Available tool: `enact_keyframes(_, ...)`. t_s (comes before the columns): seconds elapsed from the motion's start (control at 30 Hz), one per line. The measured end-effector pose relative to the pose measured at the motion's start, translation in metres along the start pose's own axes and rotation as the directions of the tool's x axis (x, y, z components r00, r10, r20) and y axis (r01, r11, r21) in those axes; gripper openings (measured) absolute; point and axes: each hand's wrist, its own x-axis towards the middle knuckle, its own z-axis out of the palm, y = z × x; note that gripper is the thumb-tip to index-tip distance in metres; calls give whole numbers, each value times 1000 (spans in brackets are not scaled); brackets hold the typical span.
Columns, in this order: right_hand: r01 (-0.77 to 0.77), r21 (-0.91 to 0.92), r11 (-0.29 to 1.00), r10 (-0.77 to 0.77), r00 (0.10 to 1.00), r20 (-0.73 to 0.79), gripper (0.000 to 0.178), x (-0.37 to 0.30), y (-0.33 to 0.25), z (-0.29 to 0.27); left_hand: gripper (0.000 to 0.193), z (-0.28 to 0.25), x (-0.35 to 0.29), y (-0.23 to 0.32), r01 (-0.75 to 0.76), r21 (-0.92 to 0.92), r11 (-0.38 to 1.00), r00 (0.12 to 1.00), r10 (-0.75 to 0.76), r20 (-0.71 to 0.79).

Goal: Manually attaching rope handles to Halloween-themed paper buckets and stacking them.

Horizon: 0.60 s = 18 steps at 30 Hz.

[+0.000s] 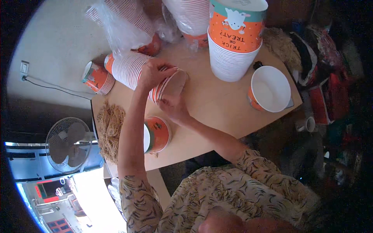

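Note:
A long stack of nested paper buckets lies on its side across the table, its pale rims packed close together. At the stack's right end is the mouth of the outermost paper bucket, shaded inside. My left hand is closed over the upper side of that end, fingers at the rim. Lower on the same end, my right hand grips the rim from below, its fingertips partly hidden. Nearer me, a single orange and green bucket lies on its side, partly behind my left forearm.
Upside-down buckets form a tall stack at the back. An upright white-lined bucket stands at the right. Plastic-wrapped stacks stand at the back left. Tan stringy fibre lies along the table's left edge, near a fan.

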Motion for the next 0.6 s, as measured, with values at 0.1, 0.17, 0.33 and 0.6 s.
enact_keyframes(0.1,20,-44,999,-23,998,-58,20,-7,-12,1,27,-3,-4,5,87,30,996,994,-89,68)
enact_keyframes(0.17,21,-35,999,-24,996,-90,19,-11,-12,1,29,-3,-4,6,74,13,997,994,-75,80)
enact_keyframes(0.33,54,-125,991,-75,983,-170,15,-23,-2,-9,34,1,2,2,106,-59,993,985,-97,144)
enact_keyframes(0.6,238,-205,949,-276,943,-184,20,-51,-26,-33,24,16,16,6,6,67,998,978,-20,209)
